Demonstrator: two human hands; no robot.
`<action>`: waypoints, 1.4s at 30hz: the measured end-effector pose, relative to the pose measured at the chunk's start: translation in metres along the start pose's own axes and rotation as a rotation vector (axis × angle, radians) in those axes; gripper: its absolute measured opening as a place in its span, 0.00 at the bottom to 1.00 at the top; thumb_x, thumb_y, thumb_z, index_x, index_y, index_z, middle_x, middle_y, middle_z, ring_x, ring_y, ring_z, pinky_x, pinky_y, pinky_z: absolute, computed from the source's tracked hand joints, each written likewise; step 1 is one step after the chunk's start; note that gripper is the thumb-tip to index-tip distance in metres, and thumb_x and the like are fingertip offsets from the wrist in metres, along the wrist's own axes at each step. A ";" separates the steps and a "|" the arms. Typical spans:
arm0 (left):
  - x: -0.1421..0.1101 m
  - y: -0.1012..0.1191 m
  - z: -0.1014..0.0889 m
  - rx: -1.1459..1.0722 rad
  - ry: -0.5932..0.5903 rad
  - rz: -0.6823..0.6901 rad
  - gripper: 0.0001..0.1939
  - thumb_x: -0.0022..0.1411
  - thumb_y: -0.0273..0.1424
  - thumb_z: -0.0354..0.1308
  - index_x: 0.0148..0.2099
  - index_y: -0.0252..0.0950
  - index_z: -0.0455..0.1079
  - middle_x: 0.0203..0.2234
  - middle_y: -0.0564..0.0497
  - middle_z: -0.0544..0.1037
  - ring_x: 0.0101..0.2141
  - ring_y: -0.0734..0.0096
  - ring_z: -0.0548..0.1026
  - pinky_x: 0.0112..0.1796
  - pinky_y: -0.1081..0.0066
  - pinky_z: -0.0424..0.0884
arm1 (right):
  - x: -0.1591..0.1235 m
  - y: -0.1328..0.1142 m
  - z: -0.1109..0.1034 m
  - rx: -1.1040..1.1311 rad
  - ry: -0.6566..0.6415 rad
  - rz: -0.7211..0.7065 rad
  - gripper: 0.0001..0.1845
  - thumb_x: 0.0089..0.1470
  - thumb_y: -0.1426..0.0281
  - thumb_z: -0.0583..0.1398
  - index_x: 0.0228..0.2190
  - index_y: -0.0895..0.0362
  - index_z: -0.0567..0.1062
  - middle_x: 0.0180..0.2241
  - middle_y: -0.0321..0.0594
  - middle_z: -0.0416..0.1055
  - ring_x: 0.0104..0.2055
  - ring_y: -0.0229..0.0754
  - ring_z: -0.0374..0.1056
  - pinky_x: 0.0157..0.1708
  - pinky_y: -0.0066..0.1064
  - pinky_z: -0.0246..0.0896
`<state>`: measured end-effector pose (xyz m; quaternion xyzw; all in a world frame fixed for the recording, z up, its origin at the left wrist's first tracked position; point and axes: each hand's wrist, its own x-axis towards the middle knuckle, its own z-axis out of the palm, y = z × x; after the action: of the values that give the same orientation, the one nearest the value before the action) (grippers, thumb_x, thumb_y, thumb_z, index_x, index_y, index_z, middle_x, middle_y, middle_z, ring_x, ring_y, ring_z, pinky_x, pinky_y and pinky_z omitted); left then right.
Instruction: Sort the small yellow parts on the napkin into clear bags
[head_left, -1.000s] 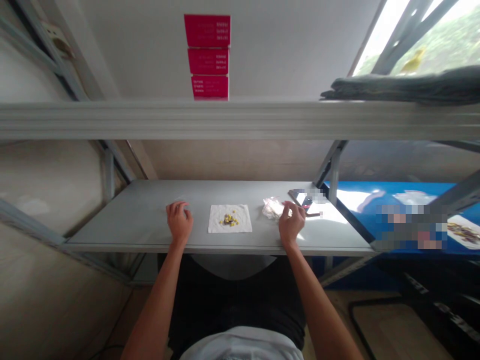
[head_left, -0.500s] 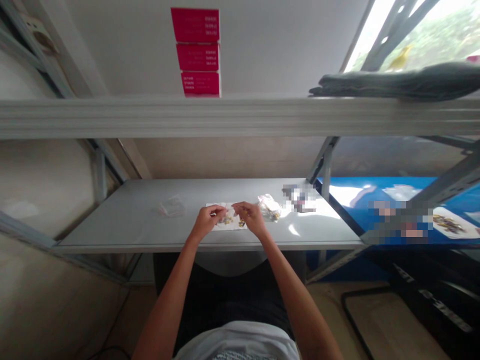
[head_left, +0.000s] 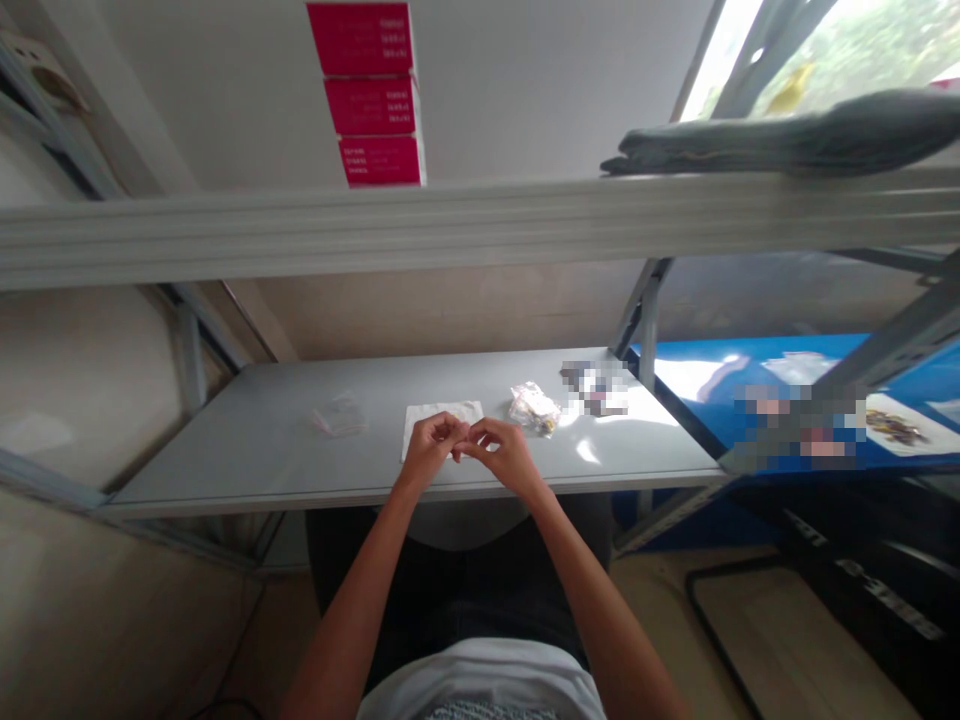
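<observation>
My left hand [head_left: 433, 446] and my right hand [head_left: 501, 450] meet above a white cloth or paper sheet [head_left: 417, 415] on the grey table. Their fingertips are pinched together and touch each other. Whatever lies between them is too small to make out. The hands cover most of the sheet and anything lying on it. To the right of my right hand sits a clear plastic bag [head_left: 534, 408] with small whitish and yellowish pieces in it.
A flat clear bag [head_left: 341, 415] lies on the table's [head_left: 247, 430] left part. Several red boxes [head_left: 371, 105] and a dark folded cloth [head_left: 765, 140] rest on the shelf above. To the right, a blue table [head_left: 757, 365] bears a white sheet [head_left: 919, 430] with small metallic pieces.
My hands have come together from slightly apart, and their fingertips now touch. The small pieces seen on the sheet are now hidden behind them. The view has tilted a little.
</observation>
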<state>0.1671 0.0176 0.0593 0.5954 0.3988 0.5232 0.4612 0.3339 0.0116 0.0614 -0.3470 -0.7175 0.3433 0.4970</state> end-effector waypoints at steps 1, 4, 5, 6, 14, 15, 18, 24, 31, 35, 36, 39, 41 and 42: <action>0.001 0.003 -0.001 0.029 -0.031 0.023 0.20 0.59 0.47 0.65 0.28 0.36 0.70 0.20 0.55 0.72 0.20 0.76 0.69 0.23 0.73 0.68 | 0.002 0.000 -0.005 0.003 -0.038 -0.005 0.15 0.57 0.55 0.67 0.30 0.55 0.80 0.30 0.39 0.78 0.29 0.40 0.71 0.32 0.30 0.67; 0.004 0.012 -0.008 0.120 -0.109 0.063 0.19 0.62 0.45 0.63 0.28 0.35 0.70 0.19 0.54 0.72 0.22 0.74 0.71 0.26 0.73 0.69 | 0.010 0.000 -0.019 -0.055 -0.170 -0.017 0.13 0.61 0.60 0.63 0.32 0.55 0.82 0.30 0.38 0.79 0.28 0.40 0.72 0.31 0.29 0.66; 0.004 0.015 -0.010 0.155 -0.120 0.070 0.18 0.63 0.44 0.62 0.28 0.35 0.71 0.19 0.54 0.73 0.22 0.74 0.71 0.27 0.73 0.69 | 0.012 0.000 -0.021 -0.089 -0.198 -0.022 0.13 0.62 0.61 0.62 0.32 0.55 0.82 0.29 0.38 0.79 0.27 0.39 0.71 0.30 0.29 0.65; 0.004 0.017 -0.013 0.195 -0.120 0.077 0.18 0.63 0.43 0.62 0.28 0.35 0.71 0.19 0.54 0.73 0.22 0.73 0.72 0.27 0.73 0.69 | 0.015 -0.001 -0.023 -0.125 -0.218 -0.030 0.12 0.62 0.64 0.61 0.32 0.55 0.82 0.29 0.38 0.79 0.27 0.39 0.71 0.30 0.28 0.65; 0.004 0.021 -0.030 0.456 -0.093 0.160 0.19 0.69 0.42 0.55 0.29 0.36 0.70 0.20 0.54 0.72 0.23 0.74 0.72 0.29 0.74 0.67 | 0.025 -0.015 -0.008 -0.308 -0.186 -0.126 0.14 0.57 0.80 0.57 0.24 0.57 0.79 0.25 0.37 0.77 0.26 0.37 0.69 0.31 0.27 0.60; 0.004 0.020 -0.032 0.466 -0.103 0.159 0.19 0.69 0.43 0.55 0.29 0.36 0.70 0.21 0.54 0.73 0.23 0.74 0.72 0.29 0.74 0.67 | 0.027 -0.015 -0.006 -0.304 -0.186 -0.120 0.15 0.56 0.80 0.57 0.23 0.57 0.79 0.24 0.36 0.77 0.25 0.36 0.69 0.31 0.27 0.60; 0.004 0.022 -0.042 0.483 -0.135 0.143 0.19 0.69 0.44 0.54 0.30 0.36 0.70 0.22 0.54 0.74 0.24 0.73 0.74 0.29 0.74 0.68 | 0.033 -0.011 -0.008 -0.221 -0.254 -0.042 0.15 0.56 0.80 0.56 0.25 0.58 0.79 0.23 0.35 0.76 0.22 0.35 0.68 0.28 0.25 0.60; 0.000 0.027 -0.049 0.526 -0.154 0.074 0.18 0.65 0.42 0.57 0.27 0.36 0.68 0.21 0.54 0.73 0.24 0.72 0.74 0.29 0.74 0.68 | 0.050 -0.010 -0.011 -0.391 -0.165 -0.042 0.09 0.50 0.80 0.59 0.23 0.58 0.77 0.23 0.36 0.76 0.26 0.36 0.71 0.32 0.26 0.61; 0.006 0.018 -0.044 0.486 0.060 0.041 0.16 0.62 0.37 0.55 0.24 0.37 0.67 0.17 0.55 0.71 0.22 0.73 0.70 0.28 0.73 0.64 | 0.059 -0.007 0.022 -0.386 -0.139 -0.075 0.12 0.52 0.77 0.60 0.40 0.55 0.70 0.30 0.36 0.76 0.29 0.39 0.72 0.32 0.26 0.62; 0.005 0.010 -0.051 0.485 0.070 0.036 0.17 0.62 0.39 0.57 0.23 0.37 0.66 0.18 0.55 0.70 0.24 0.71 0.70 0.29 0.72 0.64 | 0.061 0.012 0.032 -0.292 -0.063 -0.125 0.05 0.59 0.74 0.55 0.36 0.54 0.69 0.32 0.39 0.74 0.33 0.40 0.73 0.37 0.29 0.67; 0.005 0.005 -0.054 0.436 0.135 0.068 0.16 0.62 0.40 0.59 0.26 0.37 0.68 0.22 0.53 0.73 0.28 0.69 0.72 0.32 0.71 0.66 | 0.062 0.017 0.034 -0.201 -0.058 -0.116 0.02 0.61 0.71 0.55 0.35 0.53 0.68 0.31 0.38 0.74 0.33 0.40 0.73 0.37 0.30 0.68; 0.007 -0.016 -0.062 0.183 0.417 0.157 0.16 0.61 0.44 0.62 0.45 0.40 0.72 0.43 0.48 0.79 0.46 0.64 0.76 0.43 0.70 0.70 | 0.066 0.027 0.037 0.214 -0.051 -0.056 0.11 0.63 0.59 0.58 0.34 0.52 0.66 0.34 0.38 0.75 0.32 0.40 0.74 0.32 0.32 0.74; 0.008 -0.030 -0.067 -0.036 0.435 0.089 0.22 0.61 0.47 0.62 0.52 0.41 0.69 0.49 0.45 0.78 0.51 0.62 0.76 0.44 0.68 0.72 | 0.069 0.033 0.038 0.454 -0.067 -0.026 0.18 0.59 0.51 0.61 0.35 0.52 0.67 0.37 0.41 0.77 0.33 0.42 0.76 0.32 0.36 0.77; 0.009 -0.036 -0.068 -0.131 0.385 0.027 0.25 0.60 0.48 0.63 0.54 0.41 0.68 0.48 0.44 0.79 0.50 0.61 0.77 0.43 0.67 0.73 | 0.070 0.036 0.038 0.521 -0.077 -0.016 0.21 0.57 0.49 0.63 0.35 0.53 0.68 0.38 0.42 0.77 0.34 0.43 0.76 0.33 0.38 0.78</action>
<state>0.1009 0.0444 0.0289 0.4586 0.4365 0.6583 0.4072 0.2848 0.0838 0.0539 -0.1884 -0.6260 0.5254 0.5446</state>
